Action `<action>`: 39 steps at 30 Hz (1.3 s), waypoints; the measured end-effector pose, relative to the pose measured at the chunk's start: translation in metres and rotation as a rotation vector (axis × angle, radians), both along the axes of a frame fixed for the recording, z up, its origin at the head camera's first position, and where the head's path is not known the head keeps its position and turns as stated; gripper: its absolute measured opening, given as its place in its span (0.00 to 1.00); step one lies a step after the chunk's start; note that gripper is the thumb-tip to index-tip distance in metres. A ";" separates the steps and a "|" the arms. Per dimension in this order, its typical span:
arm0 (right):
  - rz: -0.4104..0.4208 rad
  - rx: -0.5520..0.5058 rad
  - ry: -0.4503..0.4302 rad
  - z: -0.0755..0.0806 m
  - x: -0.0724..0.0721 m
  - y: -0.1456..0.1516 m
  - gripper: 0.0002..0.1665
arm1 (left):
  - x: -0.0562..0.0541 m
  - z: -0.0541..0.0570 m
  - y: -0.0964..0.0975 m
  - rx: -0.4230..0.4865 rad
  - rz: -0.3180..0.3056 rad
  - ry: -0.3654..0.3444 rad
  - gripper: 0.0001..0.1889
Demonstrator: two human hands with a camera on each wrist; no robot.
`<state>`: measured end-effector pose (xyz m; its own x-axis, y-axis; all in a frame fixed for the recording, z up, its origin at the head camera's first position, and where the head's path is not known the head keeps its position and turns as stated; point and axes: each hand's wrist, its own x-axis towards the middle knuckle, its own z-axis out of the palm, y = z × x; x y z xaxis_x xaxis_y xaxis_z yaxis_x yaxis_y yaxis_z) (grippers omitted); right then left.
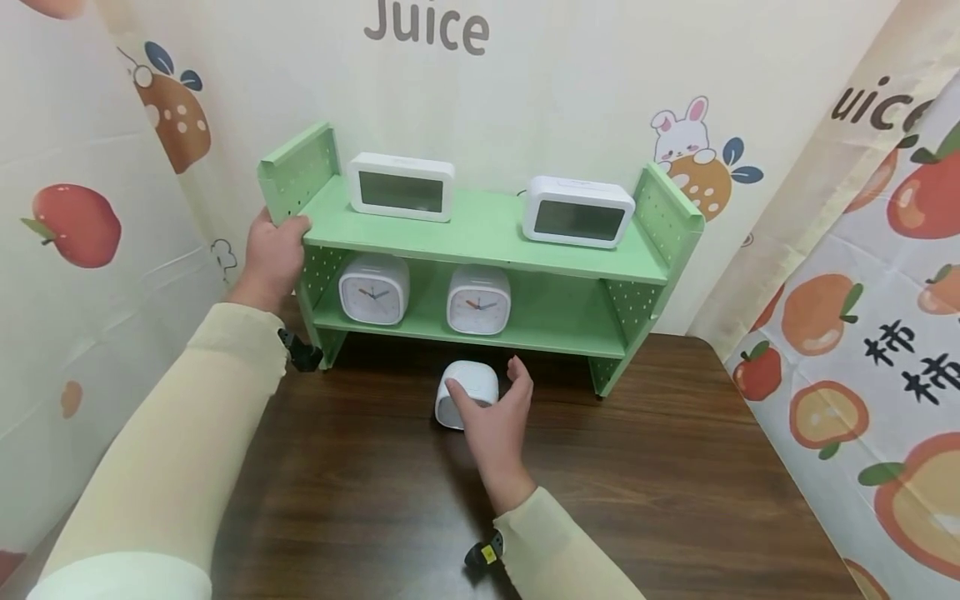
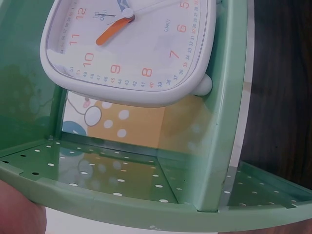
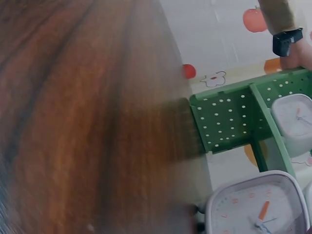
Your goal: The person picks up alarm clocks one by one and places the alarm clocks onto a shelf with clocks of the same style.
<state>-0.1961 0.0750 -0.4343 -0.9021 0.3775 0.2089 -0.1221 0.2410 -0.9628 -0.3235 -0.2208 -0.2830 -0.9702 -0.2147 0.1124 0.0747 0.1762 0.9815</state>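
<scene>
A green two-tier shelf [image 1: 480, 229] stands on the table, its left side panel gripped by my left hand [image 1: 273, 254], the thumb over the upper board. Below the shelf's front, a white alarm clock [image 1: 476, 379] is on the table. My right hand [image 1: 498, 429] reaches around it with thumb and fingers spread; the thumb overlaps the clock, and a gap shows between the fingers and its right side. The right wrist view shows this clock's face [image 3: 258, 209]. Two similar alarm clocks stand on the lower board, a left one [image 1: 375, 289] and a middle one [image 1: 478, 300].
Two white digital clocks with dark screens, a left one [image 1: 402, 187] and a right one [image 1: 578, 212], stand on the upper board. The dark wooden table [image 1: 675, 467] extends in front. Fruit-printed curtains [image 1: 585, 75] hang behind and at both sides.
</scene>
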 end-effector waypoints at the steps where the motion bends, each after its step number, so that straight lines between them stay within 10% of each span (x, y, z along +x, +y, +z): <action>1: -0.003 0.003 -0.003 -0.002 0.000 -0.001 0.60 | -0.001 0.000 0.000 -0.001 0.000 0.004 0.29; 39: -0.048 0.009 -0.098 -0.036 -0.004 -0.025 0.68 | 0.000 0.001 0.004 0.009 0.013 0.030 0.28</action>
<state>-0.2005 0.0497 -0.4703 -0.8994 0.4191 0.1242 -0.0156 0.2534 -0.9672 -0.3237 -0.2166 -0.2822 -0.9636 -0.2280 0.1395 0.1021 0.1683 0.9804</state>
